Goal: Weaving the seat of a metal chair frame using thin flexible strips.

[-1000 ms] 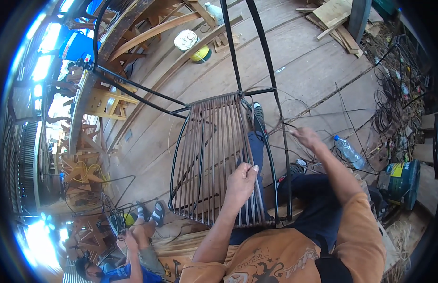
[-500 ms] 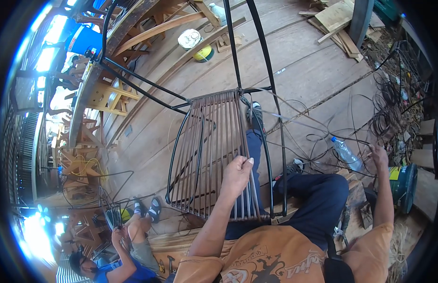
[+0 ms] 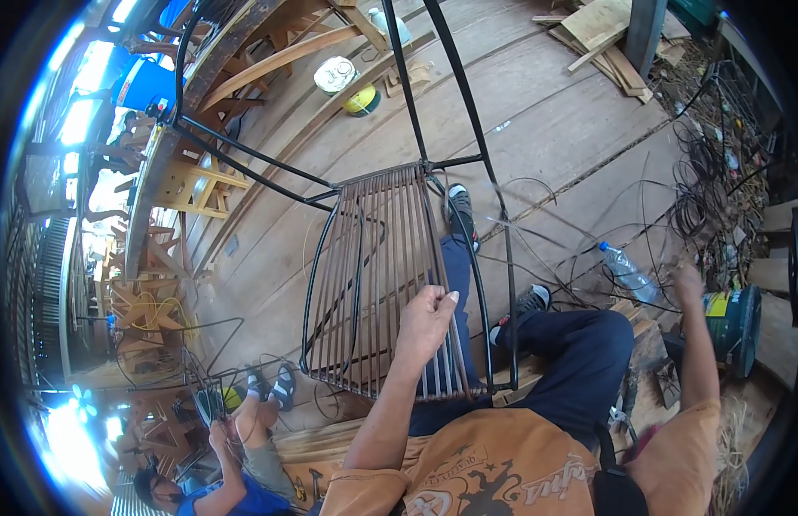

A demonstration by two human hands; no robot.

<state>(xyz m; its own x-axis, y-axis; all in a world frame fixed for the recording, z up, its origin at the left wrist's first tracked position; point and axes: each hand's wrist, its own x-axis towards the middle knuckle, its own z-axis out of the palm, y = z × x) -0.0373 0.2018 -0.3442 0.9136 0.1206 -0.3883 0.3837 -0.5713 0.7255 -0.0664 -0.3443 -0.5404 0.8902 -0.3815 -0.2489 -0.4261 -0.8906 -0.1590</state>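
Note:
A black metal chair frame (image 3: 311,279) stands tilted over my legs, its seat part strung lengthwise with brown flat weaving strips (image 3: 377,232). My left hand (image 3: 426,320) is closed at the right side of these strips, thumb and fingers pinching one of them. Out to the far right, my right hand (image 3: 687,286) is raised beside a clear plastic bottle (image 3: 627,273) with a blue cap. Motion blurs its fingers, so I cannot see what they hold. Loose dark strips (image 3: 537,232) trail across the floor between the frame and that hand.
Tangled strip coils (image 3: 704,176) lie on the right near a green round container (image 3: 733,331). Scrap boards (image 3: 601,43) are stacked at the far right. A white-topped tub (image 3: 336,76) and a yellow-green object (image 3: 362,101) sit beyond the frame. Another person (image 3: 223,482) works at lower left.
My right hand has shifted slightly down and stays away to the right. The loose strips beside the frame have swung. My left hand keeps its place, and the whole view has turned slightly.

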